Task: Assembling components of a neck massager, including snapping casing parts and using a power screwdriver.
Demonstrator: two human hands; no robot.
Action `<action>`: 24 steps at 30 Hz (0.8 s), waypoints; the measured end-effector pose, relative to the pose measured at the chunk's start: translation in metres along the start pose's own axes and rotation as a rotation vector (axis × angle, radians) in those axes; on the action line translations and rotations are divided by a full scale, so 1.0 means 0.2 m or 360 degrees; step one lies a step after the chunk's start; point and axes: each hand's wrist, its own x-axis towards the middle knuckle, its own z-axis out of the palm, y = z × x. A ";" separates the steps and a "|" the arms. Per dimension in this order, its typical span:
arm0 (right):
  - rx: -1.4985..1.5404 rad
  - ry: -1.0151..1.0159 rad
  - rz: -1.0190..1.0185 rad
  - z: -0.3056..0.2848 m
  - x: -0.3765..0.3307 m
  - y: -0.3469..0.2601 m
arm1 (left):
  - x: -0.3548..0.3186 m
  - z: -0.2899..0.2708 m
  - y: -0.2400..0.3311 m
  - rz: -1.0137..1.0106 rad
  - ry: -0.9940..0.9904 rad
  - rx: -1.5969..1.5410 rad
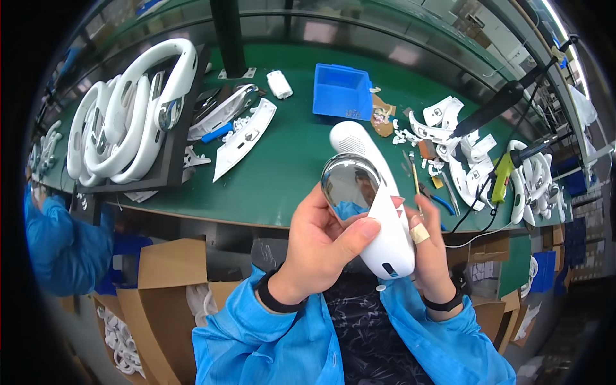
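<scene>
Both hands, left hand (319, 240) and right hand (428, 247), grip a white casing (385, 224) with a shiny round disc (350, 183) above the green counter (282, 167).

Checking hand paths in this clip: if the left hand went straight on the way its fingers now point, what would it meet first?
The left hand already grips the white device; its fingers point right, so likely the right hand behind it, though depth is unclear.

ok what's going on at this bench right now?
A person in a blue smock holds a curved white plastic housing up over the green bench. The left hand grips it by its shiny round mirror-like cap, thumb across the shell; the right hand, one finger taped, supports it from behind. More white shells sit racked at left, and a blue plastic bin stands behind.
</scene>
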 end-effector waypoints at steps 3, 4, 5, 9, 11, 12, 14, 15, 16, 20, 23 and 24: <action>-0.0507 -0.0041 -0.0556 0.02 -0.01 -0.12 | 0.00 0.02 0.01 0.0076 0.0195 0.0166; -0.0497 -0.0246 -0.0551 0.02 -0.03 -0.17 | 0.00 0.02 0.00 0.0108 0.0139 0.0143; -0.0484 -0.0452 -0.0543 0.03 -0.04 -0.20 | 0.00 0.03 -0.02 0.0141 0.0085 0.0120; -0.0442 -0.0485 -0.0221 0.11 -0.07 -0.23 | 0.01 0.07 -0.05 0.0173 0.0096 0.0270; -0.0382 -0.0453 -0.0374 0.10 -0.04 -0.15 | 0.02 0.07 -0.04 0.0134 0.0076 0.0370; -0.0319 -0.0426 -0.0519 0.10 -0.04 -0.12 | 0.04 0.06 -0.03 0.0176 0.0020 0.0463; -0.0296 -0.0383 -0.0483 0.12 -0.05 -0.15 | 0.05 0.03 0.00 0.0183 -0.0115 0.0628; -0.0275 -0.0354 -0.0449 0.13 -0.06 -0.17 | 0.06 0.04 -0.01 0.0174 -0.0116 0.0630; -0.0270 -0.0347 -0.0444 0.13 -0.07 -0.19 | 0.07 0.04 -0.02 0.0229 -0.0198 0.0642; 0.0080 -0.0360 -0.0211 0.16 -0.09 -0.22 | 0.06 0.06 -0.03 0.0219 -0.0272 0.0626; 0.0119 -0.0357 -0.0238 0.15 -0.09 -0.20 | 0.06 0.09 -0.04 0.0191 -0.0240 0.0592; 0.0140 -0.0365 -0.0251 0.16 -0.09 -0.19 | 0.06 0.09 -0.04 0.0193 -0.0234 0.0560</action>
